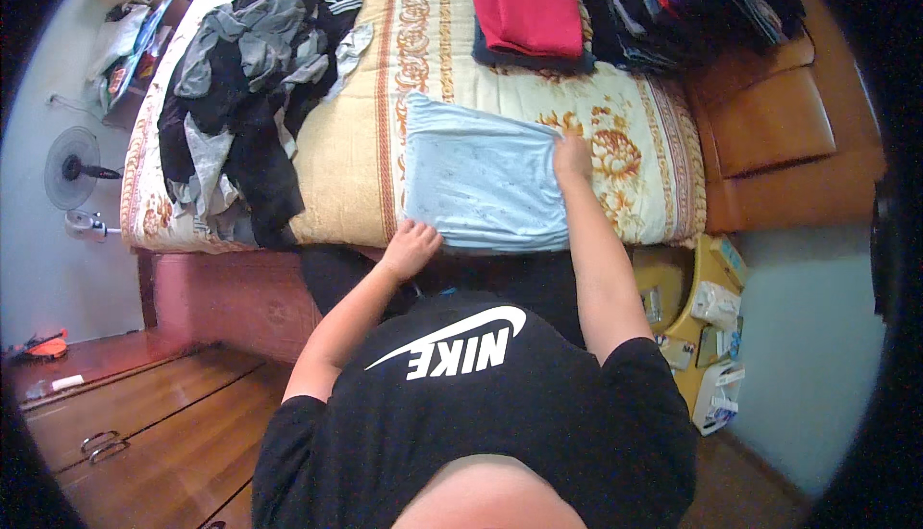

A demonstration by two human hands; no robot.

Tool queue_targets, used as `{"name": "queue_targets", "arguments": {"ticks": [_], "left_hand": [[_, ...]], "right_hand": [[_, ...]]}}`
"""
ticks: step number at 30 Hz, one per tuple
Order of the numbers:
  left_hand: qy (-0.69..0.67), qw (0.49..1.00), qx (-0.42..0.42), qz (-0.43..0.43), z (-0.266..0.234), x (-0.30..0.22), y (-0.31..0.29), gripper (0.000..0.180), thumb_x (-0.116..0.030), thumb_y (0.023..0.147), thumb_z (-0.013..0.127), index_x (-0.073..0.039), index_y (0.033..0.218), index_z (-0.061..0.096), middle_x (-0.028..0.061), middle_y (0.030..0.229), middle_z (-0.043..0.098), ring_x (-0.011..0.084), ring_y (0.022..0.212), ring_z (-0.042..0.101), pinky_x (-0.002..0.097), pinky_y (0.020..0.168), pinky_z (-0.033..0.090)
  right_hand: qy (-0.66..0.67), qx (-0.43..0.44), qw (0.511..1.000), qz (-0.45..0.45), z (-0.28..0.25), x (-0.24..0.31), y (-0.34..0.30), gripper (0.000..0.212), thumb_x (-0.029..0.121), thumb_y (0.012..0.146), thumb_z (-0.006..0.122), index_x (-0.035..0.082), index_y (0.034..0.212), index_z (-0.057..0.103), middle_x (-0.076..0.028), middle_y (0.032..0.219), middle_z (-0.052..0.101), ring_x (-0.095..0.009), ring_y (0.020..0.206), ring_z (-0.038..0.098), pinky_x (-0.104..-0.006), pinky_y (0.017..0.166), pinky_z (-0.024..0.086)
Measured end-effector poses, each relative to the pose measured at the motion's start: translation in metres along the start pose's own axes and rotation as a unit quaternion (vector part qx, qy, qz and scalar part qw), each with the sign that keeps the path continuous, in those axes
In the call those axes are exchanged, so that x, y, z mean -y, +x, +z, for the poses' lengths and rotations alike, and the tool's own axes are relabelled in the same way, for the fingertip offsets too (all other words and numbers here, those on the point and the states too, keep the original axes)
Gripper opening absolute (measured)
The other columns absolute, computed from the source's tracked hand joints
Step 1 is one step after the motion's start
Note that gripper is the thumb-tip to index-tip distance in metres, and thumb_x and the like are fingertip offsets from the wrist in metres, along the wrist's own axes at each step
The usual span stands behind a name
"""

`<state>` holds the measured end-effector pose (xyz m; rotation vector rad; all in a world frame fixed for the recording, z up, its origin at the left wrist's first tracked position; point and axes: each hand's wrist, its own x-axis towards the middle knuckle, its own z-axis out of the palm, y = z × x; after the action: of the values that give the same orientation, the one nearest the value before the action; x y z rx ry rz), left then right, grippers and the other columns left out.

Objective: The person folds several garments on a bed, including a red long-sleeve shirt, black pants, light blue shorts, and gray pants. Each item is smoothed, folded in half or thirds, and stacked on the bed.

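A light blue garment (486, 178) with small dark specks lies spread in a rough rectangle at the near edge of the bed (351, 163). Its exact kind does not show. My left hand (413, 245) is closed at the garment's near left corner, fingers bent over the edge. At the far right corner, my right hand (573, 157) grips the side of the cloth, and the fabric creases toward it. Beyond the garment sits a folded red garment (529, 8) on top of a dark folded one (534, 60).
A loose heap of black and grey clothes (250, 77) covers the bed's left side. Dark folded clothes (673, 5) are stacked at the far right, beside a brown headboard (779, 125). A fan (82, 168) stands on the left, and a yellow shelf (687, 337) with small items at the right.
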<state>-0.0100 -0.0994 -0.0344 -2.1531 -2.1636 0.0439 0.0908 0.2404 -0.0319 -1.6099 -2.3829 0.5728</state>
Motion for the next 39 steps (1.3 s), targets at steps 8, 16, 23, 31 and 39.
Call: {"name": "queue_targets", "arguments": {"ticks": [8, 16, 23, 31, 39], "left_hand": [[-0.105, 0.993, 0.019, 0.051, 0.012, 0.018, -0.023, 0.018, -0.017, 0.075, 0.048, -0.007, 0.089, 0.051, 0.0055, 0.08, 0.051, 0.0204, 0.077, 0.053, 0.0322, 0.071, 0.04], [-0.126, 0.988, -0.079, 0.032, 0.007, 0.008, -0.015, 0.023, -0.017, 0.074, 0.049, -0.009, 0.095, 0.053, 0.0045, 0.077, 0.05, 0.0191, 0.074, 0.052, 0.0309, 0.065, 0.04], [-0.113, 0.981, -0.105, -0.116, 0.011, 0.016, -0.023, 0.019, -0.016, 0.07, 0.05, -0.008, 0.088, 0.052, 0.0057, 0.078, 0.049, 0.0213, 0.079, 0.05, 0.0324, 0.072, 0.04], [-0.218, 0.972, -0.067, -0.06, 0.022, 0.024, -0.046, 0.024, -0.011, 0.063, 0.052, -0.004, 0.087, 0.053, 0.0088, 0.084, 0.054, 0.0234, 0.076, 0.054, 0.0335, 0.064, 0.047], [-0.568, 0.624, -0.28, -0.458, 0.036, 0.034, 0.015, 0.05, -0.017, 0.071, 0.07, 0.003, 0.108, 0.044, 0.0182, 0.104, 0.053, 0.0282, 0.088, 0.056, 0.0363, 0.077, 0.046]], "right_hand": [[-0.085, -0.137, 0.976, -0.145, -0.004, 0.012, -0.043, 0.043, 0.028, 0.078, 0.06, 0.01, 0.115, 0.048, -0.01, 0.122, 0.046, -0.026, 0.118, 0.038, -0.0508, 0.093, 0.031], [0.032, 0.023, 0.944, -0.329, 0.041, 0.134, -0.056, 0.051, 0.03, 0.076, 0.061, 0.013, 0.121, 0.046, -0.008, 0.118, 0.05, -0.024, 0.115, 0.04, -0.0529, 0.096, 0.025], [-0.032, 0.114, 0.941, -0.318, 0.093, 0.227, -0.006, 0.029, 0.029, 0.073, 0.064, 0.008, 0.093, 0.061, -0.012, 0.091, 0.061, -0.028, 0.094, 0.053, -0.0465, 0.076, 0.04], [0.02, 0.022, 0.947, -0.319, 0.092, 0.206, -0.024, 0.036, 0.026, 0.075, 0.061, 0.012, 0.108, 0.054, -0.011, 0.113, 0.051, -0.027, 0.109, 0.044, -0.0548, 0.089, 0.031], [-0.014, -0.095, 0.995, -0.01, 0.007, 0.02, -0.083, 0.07, 0.027, 0.074, 0.065, 0.001, 0.129, 0.031, -0.024, 0.129, 0.034, -0.031, 0.125, 0.029, -0.0518, 0.097, 0.025]]}}
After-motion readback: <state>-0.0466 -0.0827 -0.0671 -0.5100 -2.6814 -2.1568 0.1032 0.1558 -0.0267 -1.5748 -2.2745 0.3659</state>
